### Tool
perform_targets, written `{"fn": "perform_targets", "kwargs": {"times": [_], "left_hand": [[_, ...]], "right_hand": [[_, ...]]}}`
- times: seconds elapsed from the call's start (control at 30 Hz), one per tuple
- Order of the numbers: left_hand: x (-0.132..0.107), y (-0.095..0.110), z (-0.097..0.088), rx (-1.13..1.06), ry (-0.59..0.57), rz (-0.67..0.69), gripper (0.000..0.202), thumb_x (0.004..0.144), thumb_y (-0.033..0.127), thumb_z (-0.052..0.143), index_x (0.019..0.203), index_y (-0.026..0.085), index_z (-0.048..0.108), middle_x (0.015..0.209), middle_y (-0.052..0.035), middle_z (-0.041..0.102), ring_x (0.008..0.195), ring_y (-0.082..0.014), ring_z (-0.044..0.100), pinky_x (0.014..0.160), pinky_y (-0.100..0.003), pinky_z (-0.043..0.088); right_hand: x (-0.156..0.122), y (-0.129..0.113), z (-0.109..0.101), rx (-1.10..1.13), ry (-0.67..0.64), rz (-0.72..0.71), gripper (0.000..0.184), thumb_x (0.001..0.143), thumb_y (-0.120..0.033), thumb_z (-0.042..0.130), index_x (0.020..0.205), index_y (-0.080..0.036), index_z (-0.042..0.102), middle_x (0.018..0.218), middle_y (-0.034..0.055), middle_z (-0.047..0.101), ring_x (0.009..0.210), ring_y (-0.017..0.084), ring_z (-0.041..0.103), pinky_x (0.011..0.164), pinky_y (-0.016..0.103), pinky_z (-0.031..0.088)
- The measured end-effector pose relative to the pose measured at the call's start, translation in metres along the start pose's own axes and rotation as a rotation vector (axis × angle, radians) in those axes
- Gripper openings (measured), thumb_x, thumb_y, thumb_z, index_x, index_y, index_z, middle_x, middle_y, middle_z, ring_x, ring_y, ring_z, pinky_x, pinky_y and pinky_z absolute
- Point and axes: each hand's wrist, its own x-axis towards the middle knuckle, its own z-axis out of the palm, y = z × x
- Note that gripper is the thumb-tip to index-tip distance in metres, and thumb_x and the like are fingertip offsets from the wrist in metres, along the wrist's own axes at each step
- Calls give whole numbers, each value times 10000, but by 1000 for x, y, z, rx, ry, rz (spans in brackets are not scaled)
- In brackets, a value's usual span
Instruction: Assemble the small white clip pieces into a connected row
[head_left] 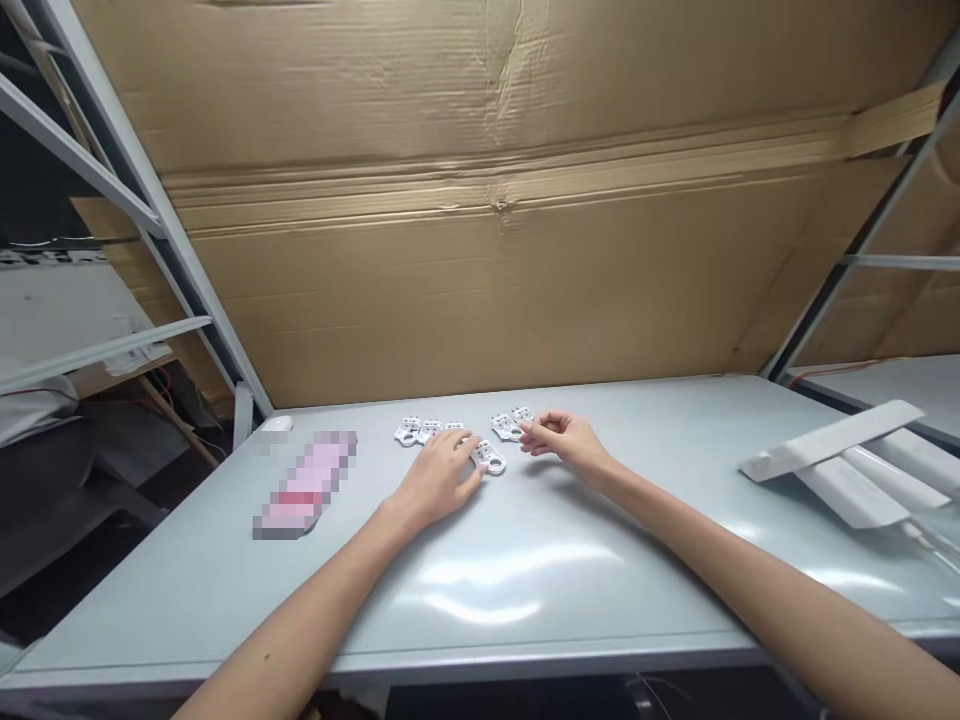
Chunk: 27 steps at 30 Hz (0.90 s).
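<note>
Several small white plastic pieces, each with a round hole and a block of small openings, lie in two groups on the grey table. My left hand rests over the left group with its fingers spread. Its thumb and fingertips are beside one white piece with a ring-shaped end, and it partly covers others. At the far left of that group lies another white piece. My right hand has its fingers pinched together at the edge of a white piece in the right group. Beside that lies one more piece.
A pink, blurred-out flat object lies on the left of the table, with a small white rounded item behind it. On the right stands a white device with panels and a cable. Cardboard walls the back between metal posts.
</note>
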Motion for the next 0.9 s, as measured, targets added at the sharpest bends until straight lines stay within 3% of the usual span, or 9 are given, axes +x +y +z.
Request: {"fn": "perform_targets", "kwargs": {"times": [0.2,0.4,0.63,0.9], "left_hand": [[0,0,2,3,-29,-13,360,939,295,509,1272,161,545,1252,-138,612,1197,-291,542,1036,-448,421],[-2,5,0,4,-61,-35,469,932,300,512,1379,175,448,1276,-132,604,1204,-292,541,1019,-442,433],[-1,5,0,-8,-23,0,322,930,279,513,1235,190,562,1254,-116,615,1175,-278,557,1004,-425,455],[-2,1,4,15,-34,33,296,925,263,548,1200,162,591,1259,-134,606,1173,-282,556,1010,-421,455]], "right_hand": [[1,2,-1,-39,34,-39,415,652,-530,804,741,-207,558,694,32,697,729,229,707,709,362,572],[-1,1,1,10,-48,23,490,710,-416,808,1112,-211,616,807,54,744,809,235,724,782,389,585],[-6,-4,5,105,-223,113,320,764,-438,766,894,-148,730,938,104,734,972,246,692,895,384,568],[-4,-8,0,271,-157,292,241,761,-253,792,976,-167,725,1088,120,732,1053,226,681,1018,360,513]]}}
